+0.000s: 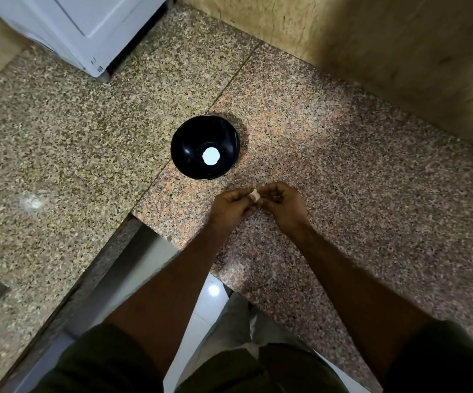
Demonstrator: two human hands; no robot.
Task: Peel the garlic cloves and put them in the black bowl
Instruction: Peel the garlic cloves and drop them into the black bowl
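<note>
- Right, nearest us: two bare forearms reach out over the desk point(343, 154) edge, dark sleeves at the bottom, pale floor tile showing between them.
- Both hands meet just above the speckled stone. The left hand point(231, 207) has its fingers curled in, pinching one side of the clove point(255, 195).
- The right hand point(283, 204) is curled the same way, thumb and fingertips clamped on the clove's other side. So the clove is held between both hands, off the desk, pale and small. Whether skin remains on it, I cannot tell from here.
- Looks like peeling is under way on this one, judging by that two-handed pinch.
- Just beyond the hands sits the bowl point(205, 147), near but not touching them, upright. There is a white round patch at its bottom; it could be a light reflection, and I see no cloves that I can be sure of.
- Risks from here: a small, slick clove could pop out of the pinch if squeezed too hard and skitter off the desk edge, which is close behind the hands.
- Loose skin could drop into the bowl if the peeling drifts over it.
- Farthest back: a white appliance point(82, 29) top left, and a tan wall point(385, 38) right.
</note>
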